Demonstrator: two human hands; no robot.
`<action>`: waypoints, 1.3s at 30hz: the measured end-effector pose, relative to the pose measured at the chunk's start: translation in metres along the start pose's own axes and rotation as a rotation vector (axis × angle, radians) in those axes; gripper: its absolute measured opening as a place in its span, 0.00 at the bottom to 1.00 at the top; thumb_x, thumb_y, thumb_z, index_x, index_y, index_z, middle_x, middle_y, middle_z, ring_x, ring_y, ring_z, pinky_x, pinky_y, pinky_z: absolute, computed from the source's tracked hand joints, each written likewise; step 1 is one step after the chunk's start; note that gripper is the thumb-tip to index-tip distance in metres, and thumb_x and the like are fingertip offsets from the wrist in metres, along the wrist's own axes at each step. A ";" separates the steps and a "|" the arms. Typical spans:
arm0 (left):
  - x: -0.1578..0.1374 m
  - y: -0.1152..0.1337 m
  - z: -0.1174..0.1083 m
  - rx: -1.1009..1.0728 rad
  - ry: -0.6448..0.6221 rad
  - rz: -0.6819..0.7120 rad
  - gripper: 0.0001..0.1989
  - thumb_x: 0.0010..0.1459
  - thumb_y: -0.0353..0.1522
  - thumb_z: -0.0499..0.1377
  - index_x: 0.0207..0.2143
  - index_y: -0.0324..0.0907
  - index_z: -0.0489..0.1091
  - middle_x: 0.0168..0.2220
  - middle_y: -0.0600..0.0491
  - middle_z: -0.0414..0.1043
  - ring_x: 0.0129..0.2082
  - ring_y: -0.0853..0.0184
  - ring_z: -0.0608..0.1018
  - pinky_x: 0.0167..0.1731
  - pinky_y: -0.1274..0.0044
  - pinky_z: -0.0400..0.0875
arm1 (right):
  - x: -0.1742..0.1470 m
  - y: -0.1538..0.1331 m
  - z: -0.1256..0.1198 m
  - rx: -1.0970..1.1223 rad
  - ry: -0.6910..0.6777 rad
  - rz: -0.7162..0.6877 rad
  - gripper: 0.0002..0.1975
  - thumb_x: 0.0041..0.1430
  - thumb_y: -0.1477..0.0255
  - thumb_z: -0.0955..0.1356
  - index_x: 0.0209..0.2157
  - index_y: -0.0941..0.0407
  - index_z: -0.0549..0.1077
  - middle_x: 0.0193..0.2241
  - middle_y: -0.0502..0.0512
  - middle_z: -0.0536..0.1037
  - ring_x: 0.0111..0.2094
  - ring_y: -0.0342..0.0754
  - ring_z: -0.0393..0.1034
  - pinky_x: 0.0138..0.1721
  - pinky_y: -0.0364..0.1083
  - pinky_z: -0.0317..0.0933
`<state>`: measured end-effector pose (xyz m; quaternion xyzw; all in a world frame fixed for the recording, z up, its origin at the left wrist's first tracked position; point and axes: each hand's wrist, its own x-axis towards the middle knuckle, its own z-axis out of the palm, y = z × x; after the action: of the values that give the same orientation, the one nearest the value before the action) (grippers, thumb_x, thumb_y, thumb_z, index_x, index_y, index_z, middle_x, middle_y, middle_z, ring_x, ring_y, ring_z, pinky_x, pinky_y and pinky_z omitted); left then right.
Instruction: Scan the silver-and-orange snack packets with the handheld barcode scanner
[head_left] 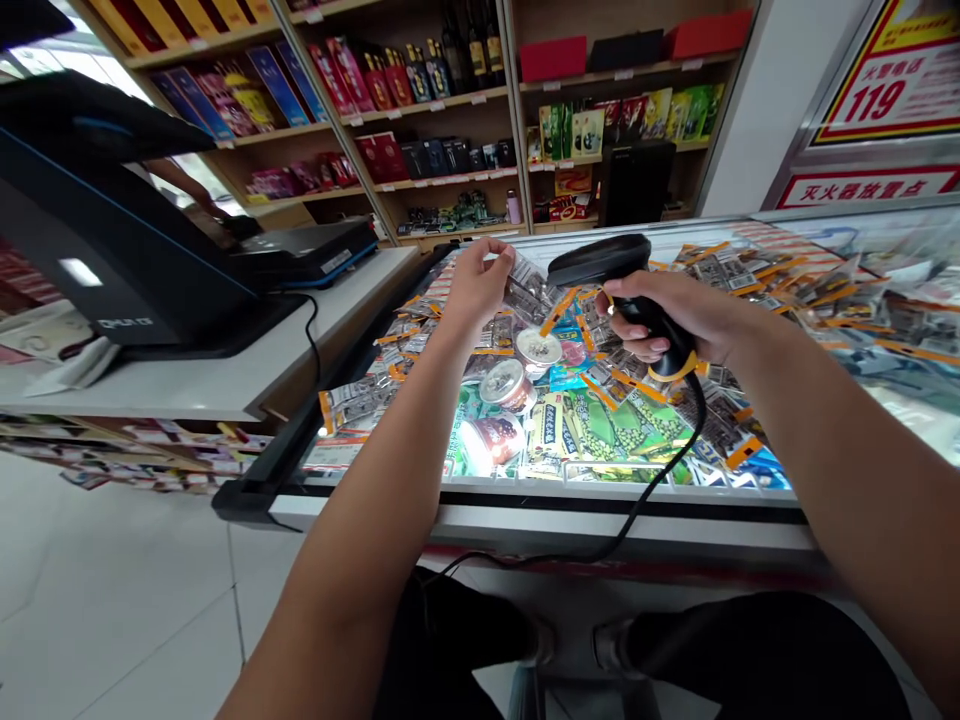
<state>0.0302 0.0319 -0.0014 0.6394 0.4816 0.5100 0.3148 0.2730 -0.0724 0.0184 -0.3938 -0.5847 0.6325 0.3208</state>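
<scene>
My right hand [667, 315] is wrapped round the grip of a black barcode scanner [604, 260], whose head points left. A black cable runs down from its handle. To the left, the fingertips of my left hand [481, 285] pinch the edge of a small printed packet [529, 292] with an orange strip. The scanner head is close beside this packet. Many similar packets [731, 270] lie loose on the glass-topped freezer [334, 455]. Beneath them, ice cream tubs [504, 385] and green ice cream packs [615, 425] show.
A white counter [225, 385] on the left carries a black checkout terminal [127, 240] and a weighing scale [315, 250]. Stocked shelves [427, 105] stand behind the freezer. The scanner cable [637, 505] hangs over the freezer's front edge. Another person's arm [184, 180] shows behind the terminal.
</scene>
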 end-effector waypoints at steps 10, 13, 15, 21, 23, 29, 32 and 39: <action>0.010 -0.014 -0.020 0.158 0.085 0.028 0.07 0.57 0.37 0.61 0.33 0.43 0.70 0.28 0.52 0.64 0.33 0.64 0.71 0.39 0.72 0.63 | 0.001 0.008 -0.005 -0.161 -0.074 0.034 0.17 0.57 0.55 0.71 0.33 0.53 0.67 0.19 0.50 0.65 0.17 0.43 0.55 0.16 0.46 0.47; 0.011 -0.016 -0.021 0.177 0.083 0.036 0.07 0.57 0.37 0.60 0.33 0.43 0.70 0.28 0.52 0.64 0.33 0.64 0.71 0.39 0.73 0.62 | 0.000 0.007 -0.004 -0.161 -0.074 0.034 0.18 0.56 0.55 0.72 0.32 0.53 0.67 0.18 0.50 0.65 0.17 0.43 0.56 0.16 0.46 0.47; 0.013 -0.017 -0.022 0.193 0.077 0.058 0.07 0.58 0.37 0.60 0.33 0.43 0.70 0.27 0.52 0.64 0.33 0.63 0.71 0.39 0.73 0.62 | 0.000 0.007 -0.004 -0.162 -0.072 0.031 0.18 0.57 0.55 0.72 0.31 0.53 0.66 0.18 0.50 0.65 0.17 0.43 0.56 0.16 0.46 0.48; 0.016 -0.022 -0.030 0.284 0.111 0.106 0.07 0.59 0.38 0.58 0.33 0.44 0.70 0.29 0.50 0.68 0.37 0.59 0.74 0.42 0.70 0.65 | 0.002 0.007 -0.005 -0.140 -0.050 0.052 0.17 0.57 0.55 0.71 0.32 0.53 0.66 0.20 0.50 0.65 0.18 0.43 0.56 0.17 0.46 0.49; 0.017 -0.027 -0.040 0.358 0.226 0.096 0.07 0.59 0.38 0.58 0.34 0.44 0.70 0.34 0.47 0.71 0.42 0.56 0.74 0.45 0.68 0.65 | 0.003 0.008 -0.005 -0.085 -0.003 0.040 0.16 0.58 0.56 0.71 0.33 0.53 0.66 0.20 0.50 0.64 0.18 0.42 0.54 0.18 0.46 0.48; 0.013 -0.045 -0.075 0.589 0.430 -0.027 0.09 0.58 0.38 0.58 0.41 0.48 0.69 0.45 0.41 0.72 0.58 0.44 0.68 0.55 0.58 0.58 | 0.004 0.009 -0.006 0.056 0.043 0.023 0.15 0.60 0.58 0.71 0.34 0.55 0.67 0.22 0.48 0.61 0.19 0.39 0.50 0.20 0.46 0.43; 0.009 -0.042 -0.075 0.718 0.432 0.000 0.15 0.58 0.37 0.58 0.48 0.46 0.69 0.56 0.36 0.65 0.64 0.39 0.58 0.58 0.51 0.50 | 0.004 0.009 -0.007 0.088 0.058 -0.001 0.15 0.59 0.59 0.71 0.35 0.55 0.68 0.23 0.48 0.60 0.21 0.39 0.50 0.21 0.46 0.42; -0.018 -0.031 0.016 0.793 -0.154 0.268 0.14 0.61 0.43 0.56 0.42 0.45 0.73 0.51 0.39 0.69 0.57 0.42 0.64 0.56 0.54 0.57 | 0.010 0.006 -0.014 0.177 0.155 -0.072 0.15 0.58 0.57 0.70 0.36 0.53 0.67 0.24 0.48 0.59 0.20 0.40 0.48 0.20 0.45 0.43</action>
<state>0.0365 0.0267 -0.0400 0.8043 0.5280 0.2724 0.0104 0.2807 -0.0581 0.0109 -0.3904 -0.5139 0.6375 0.4208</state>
